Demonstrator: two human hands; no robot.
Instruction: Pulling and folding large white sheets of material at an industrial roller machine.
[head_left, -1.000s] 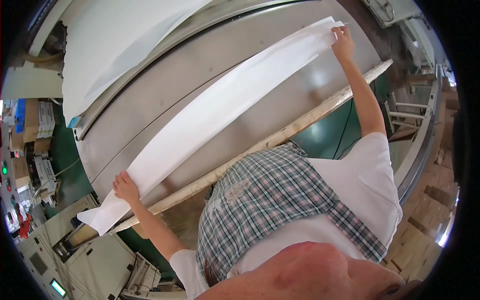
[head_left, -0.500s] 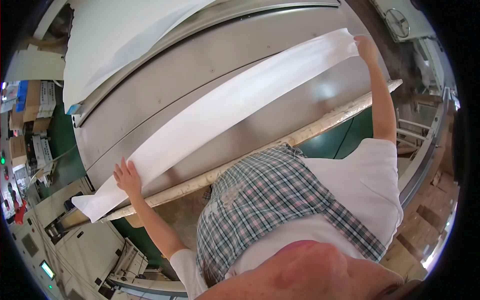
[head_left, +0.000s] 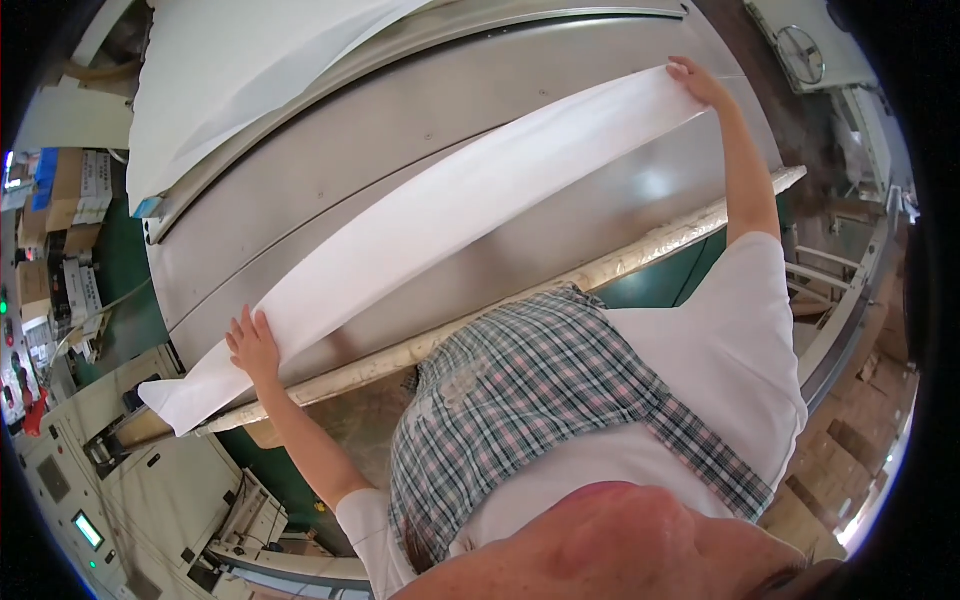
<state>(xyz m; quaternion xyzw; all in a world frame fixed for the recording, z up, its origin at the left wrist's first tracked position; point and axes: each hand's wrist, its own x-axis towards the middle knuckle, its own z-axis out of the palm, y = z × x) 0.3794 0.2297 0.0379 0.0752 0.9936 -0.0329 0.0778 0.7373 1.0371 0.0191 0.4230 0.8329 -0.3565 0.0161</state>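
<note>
A long white strip of cloth (head_left: 450, 215) lies stretched across the sloped metal surface of a large machine (head_left: 400, 130). My left hand (head_left: 253, 345) rests flat on the strip near its lower left end, fingers spread. Far up at the right, my right hand (head_left: 697, 82) grips the strip's other end. The left tail of the strip hangs past the machine's front edge. A wide white sheet (head_left: 240, 70) lies on the upper part of the machine, above the strip.
A worn wooden rail (head_left: 560, 290) runs along the machine's front edge. Cardboard boxes (head_left: 60, 200) stack at the left. A pale control cabinet with a small screen (head_left: 85, 525) stands lower left. A metal frame and more boxes (head_left: 850, 420) are at the right.
Both hands have pushed the strip farther up the metal surface, away from the wooden rail. The right hand reached higher and the strip now lies straighter.
</note>
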